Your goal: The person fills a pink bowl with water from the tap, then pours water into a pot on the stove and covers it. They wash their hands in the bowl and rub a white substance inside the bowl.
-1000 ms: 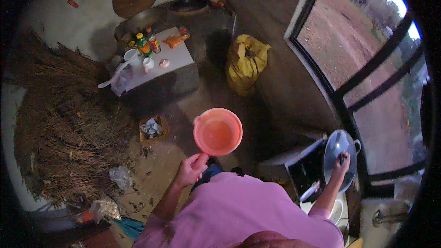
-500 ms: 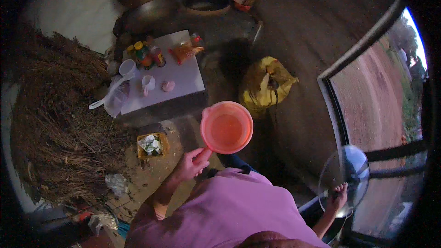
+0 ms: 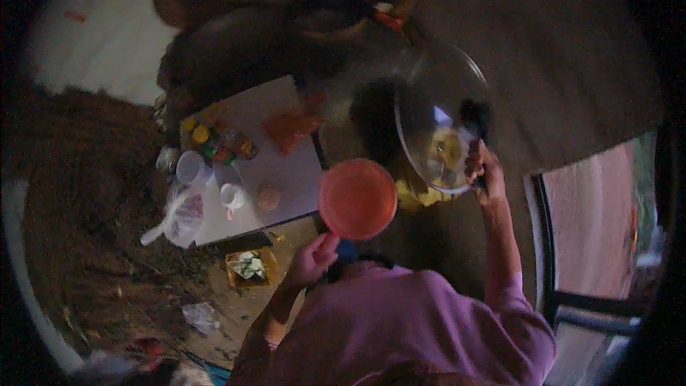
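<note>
Beyond left fingers, pink dipper, handle gripped

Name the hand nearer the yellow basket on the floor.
Left. The left hand, gripping the dipper, appears just right of the basket; the right hand, holding the clear lid, appears much farther right and higher.

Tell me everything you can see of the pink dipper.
The pink dipper is a round, deep-looking bowl with a rim and a short handle, apparently all plastic. The person's left hand grips the handle, which points down-left in the picture. Its open mouth faces the camera, in front of the person's body. The blur hides whether it holds any liquid.
</note>
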